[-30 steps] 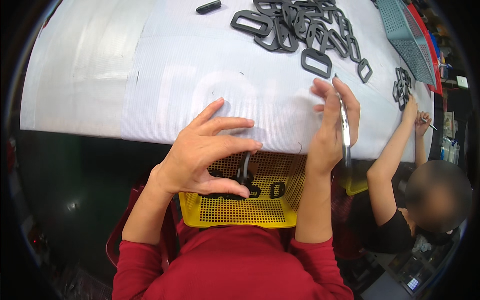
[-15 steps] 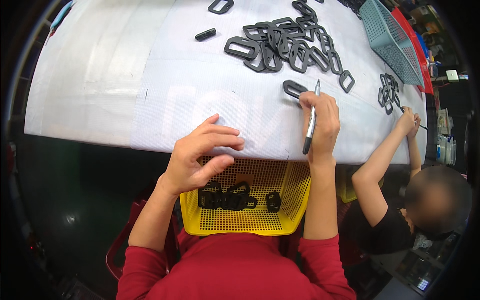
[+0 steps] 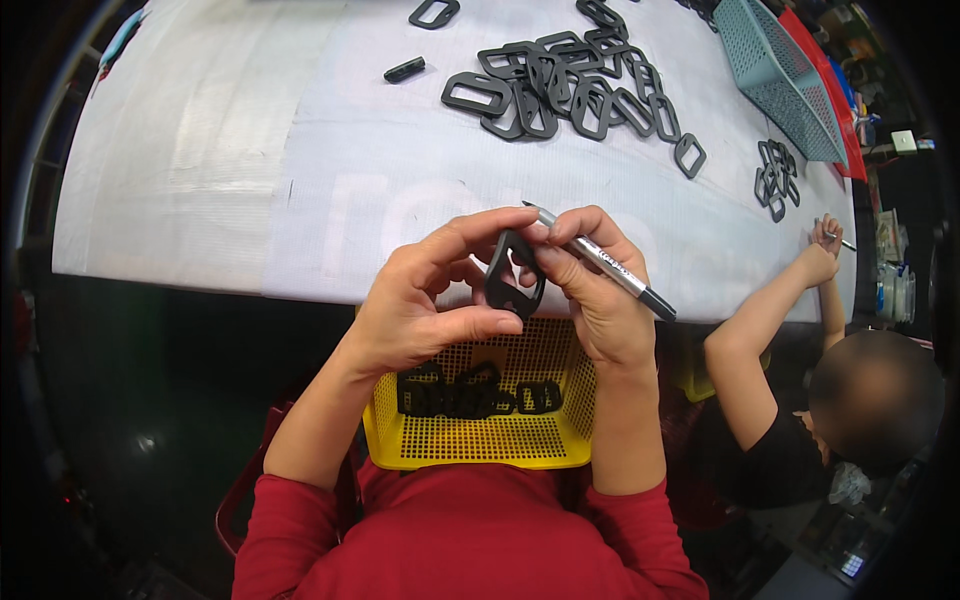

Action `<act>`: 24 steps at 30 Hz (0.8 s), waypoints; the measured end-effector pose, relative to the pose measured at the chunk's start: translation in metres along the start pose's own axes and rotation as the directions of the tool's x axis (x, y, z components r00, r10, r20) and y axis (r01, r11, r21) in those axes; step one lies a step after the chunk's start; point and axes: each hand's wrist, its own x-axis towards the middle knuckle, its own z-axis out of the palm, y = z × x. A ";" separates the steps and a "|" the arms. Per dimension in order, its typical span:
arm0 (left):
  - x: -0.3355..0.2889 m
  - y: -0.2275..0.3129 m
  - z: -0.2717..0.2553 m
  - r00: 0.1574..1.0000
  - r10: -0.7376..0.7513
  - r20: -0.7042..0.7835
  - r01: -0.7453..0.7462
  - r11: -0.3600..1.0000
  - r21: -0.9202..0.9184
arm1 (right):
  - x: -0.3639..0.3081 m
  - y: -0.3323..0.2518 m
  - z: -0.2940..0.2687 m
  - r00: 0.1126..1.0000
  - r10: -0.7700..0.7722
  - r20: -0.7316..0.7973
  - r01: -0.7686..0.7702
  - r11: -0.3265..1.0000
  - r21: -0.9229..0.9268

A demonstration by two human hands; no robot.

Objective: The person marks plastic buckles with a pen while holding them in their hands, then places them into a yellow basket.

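Note:
My left hand point(image 3: 415, 290) grips a black, elongated plastic frame point(image 3: 511, 303) with an opening through its middle, holding it on edge between thumb and fingers above the table's near edge. In my right hand point(image 3: 610, 310) is a silver marker point(image 3: 608, 263), uncapped, its tip pointing up and left and its dark end down and right. The right fingertips are close against the frame's right side; whether they also grip it is hard to see. A loose heap of similar black frames point(image 3: 537, 112) lies farther back on the white table point(image 3: 200, 200).
Below my hands is a yellow mesh basket point(image 3: 480, 463) with several black frames point(image 3: 450, 397) inside. One frame point(image 3: 434, 13) and a small black piece point(image 3: 404, 69) lie apart. At right, a co-worker's hand point(image 3: 828, 238) is near another pile point(image 3: 776, 180) and a blue-grey basket point(image 3: 780, 85).
The frame that lay by my right hand is now lifted off the table and held in my left hand. My hands have come together, and the marker has turned to point up-left.

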 end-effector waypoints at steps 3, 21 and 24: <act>-0.001 -0.003 -0.005 0.992 0.093 -0.089 -0.077 0.983 0.165 | -0.001 0.001 0.007 0.994 -0.070 -0.079 0.045 0.960 -0.275; -0.015 -0.019 -0.017 0.943 0.215 -0.252 -0.069 0.871 0.487 | 0.008 0.043 0.024 0.856 -0.470 -0.217 0.255 0.748 -0.613; -0.015 -0.018 -0.018 0.949 0.209 -0.235 -0.058 0.850 0.524 | 0.008 0.043 0.025 0.857 -0.457 -0.240 0.225 0.749 -0.623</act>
